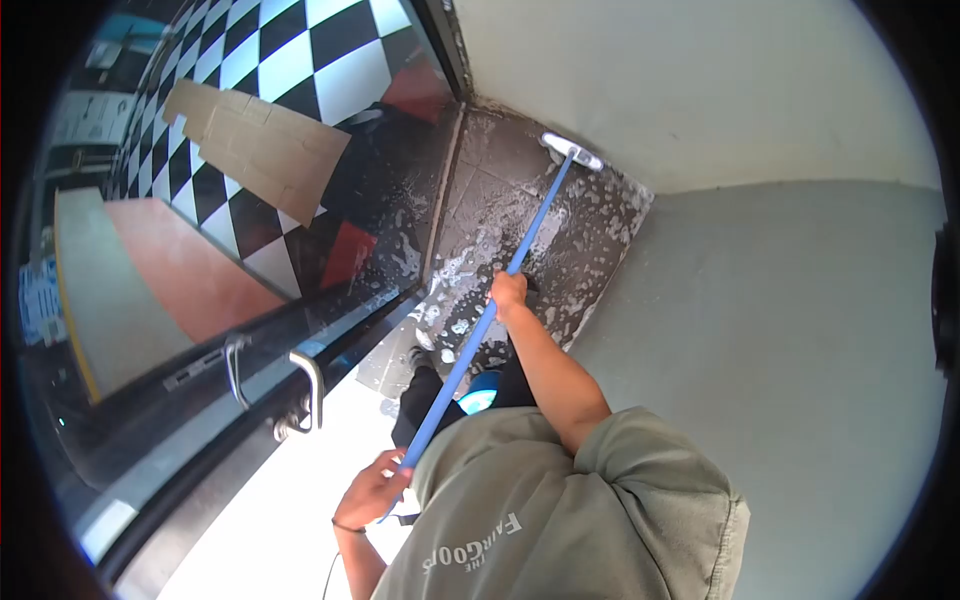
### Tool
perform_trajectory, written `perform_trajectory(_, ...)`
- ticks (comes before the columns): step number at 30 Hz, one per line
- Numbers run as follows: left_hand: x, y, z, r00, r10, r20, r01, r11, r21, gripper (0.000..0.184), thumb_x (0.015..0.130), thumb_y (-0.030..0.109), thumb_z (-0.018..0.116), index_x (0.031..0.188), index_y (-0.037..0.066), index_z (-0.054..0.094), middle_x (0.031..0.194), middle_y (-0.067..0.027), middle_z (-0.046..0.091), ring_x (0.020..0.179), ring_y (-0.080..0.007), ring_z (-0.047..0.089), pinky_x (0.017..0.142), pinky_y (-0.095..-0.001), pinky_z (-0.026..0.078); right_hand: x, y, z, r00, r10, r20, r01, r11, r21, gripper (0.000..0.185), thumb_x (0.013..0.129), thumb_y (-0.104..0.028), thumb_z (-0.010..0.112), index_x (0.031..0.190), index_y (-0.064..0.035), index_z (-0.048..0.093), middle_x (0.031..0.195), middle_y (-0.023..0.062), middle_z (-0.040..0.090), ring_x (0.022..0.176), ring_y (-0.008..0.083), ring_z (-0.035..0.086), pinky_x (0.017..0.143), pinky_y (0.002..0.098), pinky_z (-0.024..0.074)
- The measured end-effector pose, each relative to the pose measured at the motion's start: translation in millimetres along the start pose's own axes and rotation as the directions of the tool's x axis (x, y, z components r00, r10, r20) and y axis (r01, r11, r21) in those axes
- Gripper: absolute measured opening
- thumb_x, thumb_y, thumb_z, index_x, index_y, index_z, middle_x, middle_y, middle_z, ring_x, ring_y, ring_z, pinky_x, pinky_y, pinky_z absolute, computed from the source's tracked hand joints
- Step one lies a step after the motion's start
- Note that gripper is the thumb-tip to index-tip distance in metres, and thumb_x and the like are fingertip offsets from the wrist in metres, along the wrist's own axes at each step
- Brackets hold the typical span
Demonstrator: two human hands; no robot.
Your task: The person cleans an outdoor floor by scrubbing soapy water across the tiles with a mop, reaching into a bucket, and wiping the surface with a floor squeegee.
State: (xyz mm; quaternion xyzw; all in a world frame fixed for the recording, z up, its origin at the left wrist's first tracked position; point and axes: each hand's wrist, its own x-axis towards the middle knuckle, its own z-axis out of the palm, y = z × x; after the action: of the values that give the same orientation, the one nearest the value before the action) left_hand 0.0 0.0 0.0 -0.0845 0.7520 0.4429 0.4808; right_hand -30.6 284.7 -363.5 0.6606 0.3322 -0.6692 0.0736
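Observation:
A floor brush with a long blue pole [460,368] runs diagonally across the view. Its white head [573,151] rests on the tiled floor close to the base of the wall. My right hand [510,291] is wrapped round the middle of the pole. Lower down, near its top end, my left hand [372,490] is on the pole beside my body, the fingers curled against it. White suds [455,275] are spread over the brown floor tiles [500,150] round the brush. Between my legs a blue object [484,388] shows in part; my shirt hides the rest.
At left stands a glass door [390,180] with a metal handle [312,390]. Behind the glass are a black-and-white checkered floor [285,60] and a flattened piece of cardboard [260,145]. A grey-and-cream wall [760,270] bounds the right side.

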Motion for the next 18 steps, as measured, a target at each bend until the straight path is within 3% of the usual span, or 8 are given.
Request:
perform_trajectory(1, -1.6, 0.7, 9.8, 1.000, 0.006, -0.029, -0.006, 1.000, -0.017, 0.020, 0.089, 0.023, 0.051, 0.098, 0.007, 0.059, 0.091, -0.0076, 0.061, 0.059, -0.0153, 0.059, 0.057, -0.0246, 0.046, -7.6, -9.5, 2.9, 1.000, 0.031, -0.004, -0.031, 1.000, -0.007, 0.013, 0.086, -0.014, 0.055, 0.081, -0.0052, 0.046, 0.054, 0.0060, 0.043, 0.041, 0.0181, 0.043, 0.036, 0.0337, 0.0382)
perform_trajectory(2, -3.6, 9.3, 10.4, 0.862, -0.314, -0.398, 0.235, 0.943, -0.236, 0.024, 0.092, 0.027, 0.052, 0.096, 0.003, 0.055, 0.088, -0.0089, 0.057, 0.064, -0.0148, 0.059, 0.057, -0.0257, 0.045, -10.8, -19.3, 8.0, 0.998, 0.061, -0.006, -0.061, 0.998, -0.013, 0.012, 0.086, -0.013, 0.053, 0.080, -0.0057, 0.046, 0.054, 0.0050, 0.042, 0.040, 0.0177, 0.042, 0.036, 0.0334, 0.0382)
perform_trajectory(3, -4.9, 6.3, 12.9, 0.712, -0.276, -0.646, 0.131, 0.956, -0.263, 0.030, 0.094, 0.031, 0.052, 0.099, 0.001, 0.050, 0.089, -0.0100, 0.054, 0.072, -0.0141, 0.058, 0.056, -0.0269, 0.045, -27.0, -59.3, -7.7, 1.000, -0.025, 0.014, 0.025, 0.999, -0.020, 0.013, 0.086, -0.013, 0.052, 0.078, -0.0059, 0.046, 0.054, 0.0046, 0.042, 0.040, 0.0173, 0.042, 0.036, 0.0330, 0.0380)
perform_trajectory(4, -1.8, -5.4, 3.5, 0.489, 0.056, -0.870, 0.078, 0.991, 0.107, 0.035, 0.096, 0.033, 0.050, 0.108, 0.000, 0.045, 0.088, -0.0104, 0.053, 0.074, -0.0138, 0.057, 0.056, -0.0271, 0.045, -34.3, -61.8, -5.1, 0.997, 0.001, 0.079, 0.000, 1.000, -0.011, 0.013, 0.087, -0.012, 0.052, 0.076, -0.0062, 0.046, 0.053, 0.0041, 0.042, 0.040, 0.0169, 0.041, 0.036, 0.0327, 0.0379)
perform_trajectory(5, 3.3, -12.1, 4.7, 0.402, 0.018, -0.916, -0.155, 0.987, -0.049, 0.036, 0.097, 0.030, 0.049, 0.113, 0.000, 0.040, 0.090, -0.0110, 0.053, 0.073, -0.0143, 0.055, 0.057, -0.0272, 0.045, -41.0, -66.3, -16.7, 0.993, 0.026, 0.114, -0.025, 1.000, -0.011, 0.014, 0.087, -0.012, 0.051, 0.075, -0.0064, 0.046, 0.053, 0.0037, 0.042, 0.040, 0.0165, 0.040, 0.036, 0.0323, 0.0377)
perform_trajectory(8, 30.1, 4.8, -16.7, 0.104, 0.289, -0.952, -0.028, 0.957, 0.288, 0.031, 0.098, 0.031, 0.047, 0.111, 0.004, 0.041, 0.091, -0.0096, 0.058, 0.068, -0.0119, 0.055, 0.053, -0.0246, 0.045, -47.4, -86.1, -26.4, 0.971, 0.091, 0.220, -0.098, 0.995, 0.023, 0.014, 0.085, -0.009, 0.049, 0.073, -0.0074, 0.044, 0.051, 0.0028, 0.039, 0.039, 0.0155, 0.038, 0.036, 0.0298, 0.0351)
perform_trajectory(11, 53.1, 22.8, -30.1, -0.029, 0.165, -0.986, -0.338, 0.926, 0.165, 0.023, 0.097, 0.024, 0.050, 0.093, 0.004, 0.041, 0.076, -0.0108, 0.065, 0.063, -0.0135, 0.060, 0.056, -0.0257, 0.049, -23.3, -114.3, -42.6, 0.928, 0.169, 0.333, -0.206, 0.975, 0.081, 0.013, 0.085, -0.008, 0.046, 0.073, -0.0086, 0.043, 0.051, 0.0012, 0.037, 0.039, 0.0138, 0.036, 0.037, 0.0281, 0.0344)
perform_trajectory(18, 55.2, 35.4, -23.7, -0.159, 0.235, -0.959, -0.164, 0.951, 0.261, 0.033, 0.086, 0.029, 0.066, 0.096, 0.003, 0.047, 0.076, -0.0132, 0.066, 0.070, -0.0255, 0.066, 0.064, -0.0346, 0.051, -12.3, -140.0, -100.2, 0.892, 0.191, 0.409, -0.233, 0.971, 0.056, 0.019, 0.086, -0.004, 0.047, 0.070, -0.0105, 0.039, 0.051, -0.0019, 0.037, 0.039, 0.0068, 0.038, 0.039, 0.0213, 0.0334)
